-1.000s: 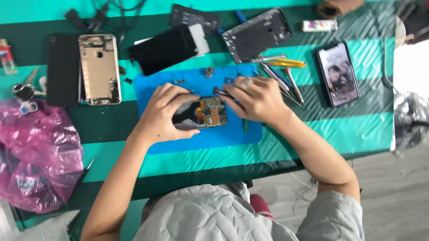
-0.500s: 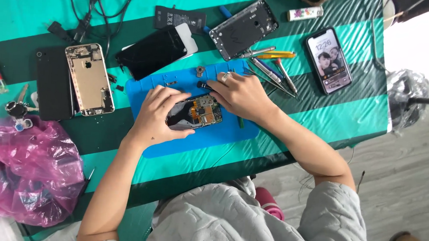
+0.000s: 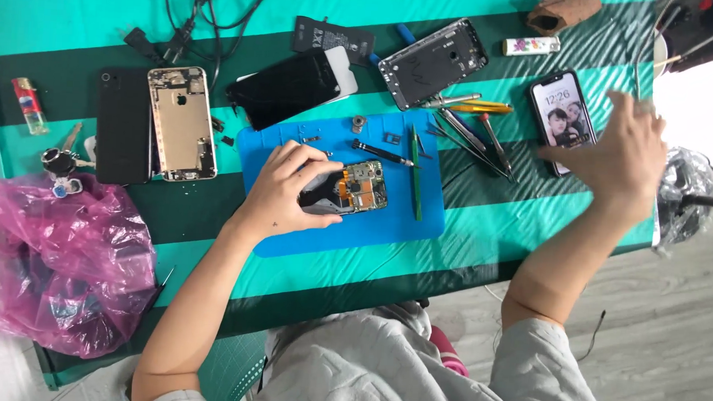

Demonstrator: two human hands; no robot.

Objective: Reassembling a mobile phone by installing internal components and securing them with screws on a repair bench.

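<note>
Head view: my left hand [image 3: 281, 193] clamps the opened phone [image 3: 349, 194], circuit board up, flat on the blue mat [image 3: 387, 226], fingers curled over its left end. My right hand [image 3: 619, 152] is up in the air over the table's right edge, fingers spread wide, holding nothing, next to the lit phone [image 3: 563, 117]. Green tweezers [image 3: 414, 175] and black screwdriver [image 3: 381, 152] lie on the mat. Pink bag [image 3: 57, 264] far left.

We are resting our left hand [image 3: 286, 191] palm down with its fingers curled inward, the bare forearm running back toward our body. We are lifting our right hand [image 3: 619, 152] out to the right, fingers spread and loose, elbow bent.
</note>
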